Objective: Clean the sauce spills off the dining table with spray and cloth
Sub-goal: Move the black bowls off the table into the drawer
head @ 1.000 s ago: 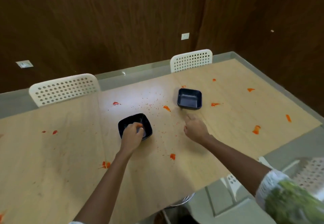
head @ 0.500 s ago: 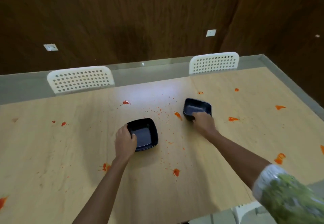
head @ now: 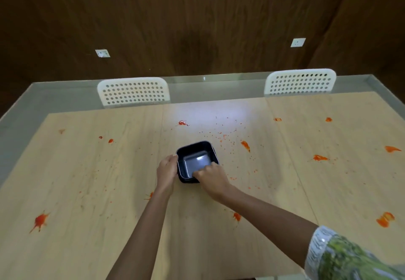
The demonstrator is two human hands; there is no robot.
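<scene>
Two dark square bowls (head: 197,159) sit nested one inside the other at the middle of the light wooden dining table (head: 87,192). My left hand (head: 166,171) holds the left side of the lower bowl. My right hand (head: 211,177) pinches the near rim of the upper bowl. Red sauce spills dot the tabletop: a large splat (head: 40,220) at the near left, a smear (head: 385,219) at the near right, a drop (head: 245,145) right of the bowls and fine specks around them. No spray bottle or cloth is in view.
Two white perforated chairs (head: 133,92) (head: 300,82) stand at the table's far edge. A dark wooden wall (head: 197,27) with white sockets rises behind them. More sauce marks lie at the far right (head: 320,158) and far left (head: 110,140).
My right hand has carried the right bowl leftwards and set it into the bowl that my left hand holds. The camera has swung left and nearer.
</scene>
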